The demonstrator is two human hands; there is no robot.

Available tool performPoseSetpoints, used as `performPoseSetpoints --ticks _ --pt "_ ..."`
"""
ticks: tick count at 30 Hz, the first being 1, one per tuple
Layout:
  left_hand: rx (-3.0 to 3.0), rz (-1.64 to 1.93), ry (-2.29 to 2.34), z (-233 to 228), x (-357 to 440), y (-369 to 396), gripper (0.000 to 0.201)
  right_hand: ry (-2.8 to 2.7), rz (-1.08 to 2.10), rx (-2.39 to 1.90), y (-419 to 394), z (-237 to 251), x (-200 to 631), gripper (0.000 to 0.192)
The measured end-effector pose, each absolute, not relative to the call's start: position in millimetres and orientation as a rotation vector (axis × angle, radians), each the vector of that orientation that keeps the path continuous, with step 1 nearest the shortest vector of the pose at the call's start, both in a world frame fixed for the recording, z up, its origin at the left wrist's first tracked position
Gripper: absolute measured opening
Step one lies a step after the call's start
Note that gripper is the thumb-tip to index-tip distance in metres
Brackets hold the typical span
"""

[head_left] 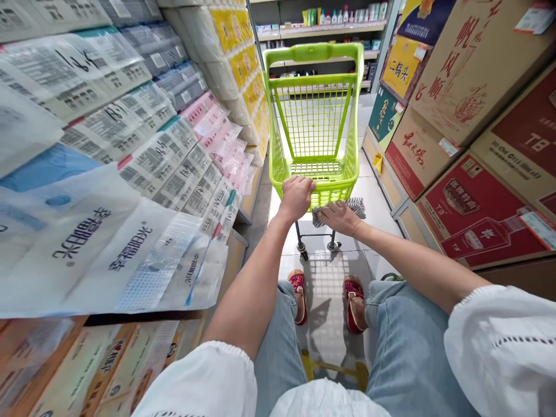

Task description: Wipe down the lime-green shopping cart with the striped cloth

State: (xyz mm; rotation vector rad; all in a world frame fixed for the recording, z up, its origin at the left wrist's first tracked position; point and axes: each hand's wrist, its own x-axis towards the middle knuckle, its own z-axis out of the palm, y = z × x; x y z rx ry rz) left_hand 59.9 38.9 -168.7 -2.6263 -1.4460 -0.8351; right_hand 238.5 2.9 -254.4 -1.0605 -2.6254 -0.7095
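The left hand was fisted on the lime-green plastic mesh shopping cart's rim at twelve o'clock, steadying it (empty inside), while the right hand pinned a grey striped cloth there.

Shop aisle: green cart, stacked tissue packs left, liquor cartons right, stocked shelves behind.
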Motion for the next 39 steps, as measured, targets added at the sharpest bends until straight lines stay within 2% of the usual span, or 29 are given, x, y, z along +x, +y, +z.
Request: performPoseSetpoints --ticks 7,21,24,32,35,39 --pt "-2.593 -0.842 -1.421 -170 61 41 0.025 -2.237 -0.826 -1.153 8 -202 236 0.027" --pt "-2.645 -0.861 -1.423 -171 58 43 0.028 -2.557 -0.699 -1.047 12 -266 233 0.025" --pt "-2.65 -0.866 -1.412 -170 57 42 0.029 -2.589 -0.748 -0.993 10 -261 238 0.026" --pt "-2.635 -0.84 -1.439 -168 55 42 0.022 -2.197 -0.877 -1.146 12 -199 244 0.023" --pt "-2.633 -0.838 -1.448 -169 55 43 0.024 -2.197 -0.873 -1.123 16 -205 242 0.022" --pt "-2.641 -0.856 -1.453 -169 55 44 0.029 -2.35 -0.807 -1.103 17 -238 240 0.022"
